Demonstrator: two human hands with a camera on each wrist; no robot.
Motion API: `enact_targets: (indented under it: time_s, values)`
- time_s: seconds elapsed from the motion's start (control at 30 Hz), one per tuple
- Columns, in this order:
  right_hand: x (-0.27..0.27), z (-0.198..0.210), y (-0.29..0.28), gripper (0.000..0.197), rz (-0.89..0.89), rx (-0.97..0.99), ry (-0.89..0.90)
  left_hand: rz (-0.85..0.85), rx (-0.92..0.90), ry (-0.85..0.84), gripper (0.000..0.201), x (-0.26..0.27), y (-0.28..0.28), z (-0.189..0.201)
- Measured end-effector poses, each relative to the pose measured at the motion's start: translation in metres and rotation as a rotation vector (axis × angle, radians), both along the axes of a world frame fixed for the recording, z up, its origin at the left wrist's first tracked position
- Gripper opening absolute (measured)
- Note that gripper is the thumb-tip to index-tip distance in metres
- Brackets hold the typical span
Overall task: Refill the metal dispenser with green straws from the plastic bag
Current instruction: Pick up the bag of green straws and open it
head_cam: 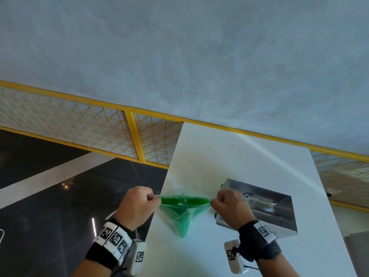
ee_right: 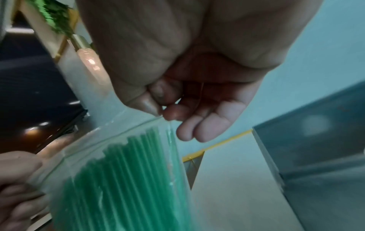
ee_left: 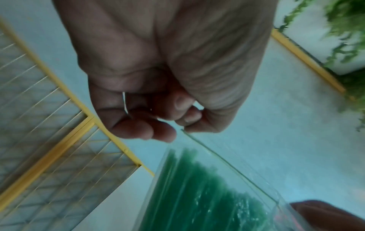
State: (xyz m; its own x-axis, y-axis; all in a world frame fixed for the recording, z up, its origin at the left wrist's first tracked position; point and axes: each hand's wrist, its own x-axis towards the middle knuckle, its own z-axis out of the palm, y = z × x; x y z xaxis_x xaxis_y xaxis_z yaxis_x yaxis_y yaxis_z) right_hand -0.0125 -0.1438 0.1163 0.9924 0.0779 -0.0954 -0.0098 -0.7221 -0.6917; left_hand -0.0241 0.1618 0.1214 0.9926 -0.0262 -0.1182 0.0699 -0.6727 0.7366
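A clear plastic bag full of green straws hangs above the white table, stretched wide at its top between both hands. My left hand pinches the bag's left top corner, and my right hand pinches the right top corner. In the left wrist view the left hand grips the bag's edge above the green straws. In the right wrist view the right hand pinches the film over the straws. The open metal dispenser sits on the table just right of my right hand.
A yellow wire-mesh fence runs behind the table along a grey wall. Dark glossy floor lies left of the table's edge. Green foliage shows in the wrist views.
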Motion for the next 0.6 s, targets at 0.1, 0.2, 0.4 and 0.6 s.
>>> enact_targets:
  time_s: [0.1, 0.2, 0.4, 0.6]
  values:
    - [-0.005, 0.002, 0.006, 0.036, 0.054, -0.013, -0.084, -0.044, -0.017, 0.002, 0.039, -0.014, -0.007, 0.008]
    - [-0.009, 0.001, 0.021, 0.029, 0.049, 0.106, 0.038, -0.073, -0.125, 0.099, 0.032, -0.019, -0.015, -0.007]
    - [-0.021, -0.026, 0.02, 0.075, 0.227, 0.439, 0.329, -0.282, -0.177, 0.251, 0.138, -0.017, -0.03, -0.036]
    - [-0.007, -0.058, 0.03, 0.107, 0.418, 0.081, 0.198, -0.247, -0.273, 0.193, 0.123, -0.001, -0.057, -0.052]
